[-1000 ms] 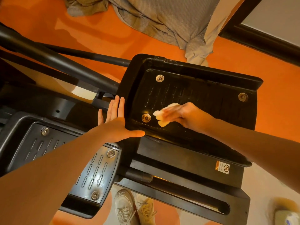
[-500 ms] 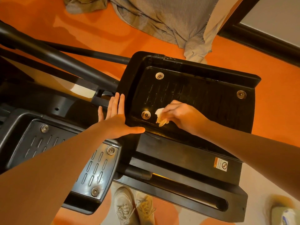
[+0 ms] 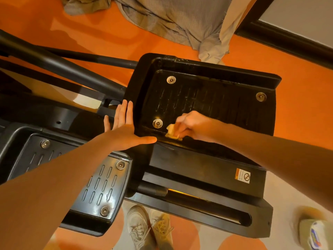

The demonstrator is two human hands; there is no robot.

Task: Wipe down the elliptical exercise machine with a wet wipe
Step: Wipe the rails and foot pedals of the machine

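Observation:
The black elliptical's right foot pedal (image 3: 207, 98) fills the middle of the head view, ribbed and with round metal bolts. My right hand (image 3: 193, 126) is shut on a crumpled pale wet wipe (image 3: 172, 133) and presses it onto the pedal's near rim, just right of a bolt (image 3: 157, 123). My left hand (image 3: 124, 129) lies flat with fingers spread against the pedal's left edge, thumb along the near rim. The left foot pedal (image 3: 102, 186) sits lower left, partly hidden under my left forearm.
Black frame tubes (image 3: 59, 67) run across the upper left. A grey cloth (image 3: 173, 20) lies on the orange floor beyond the pedal. My shoes (image 3: 147, 230) stand below. A wipe packet (image 3: 314, 233) lies at the lower right. A rear frame rail (image 3: 198, 208) with a warning sticker (image 3: 242, 175).
My right hand has pulled the wipe back from the ribbed pedal surface toward me and down onto the near rim, bunching it smaller. My left hand has stayed in place.

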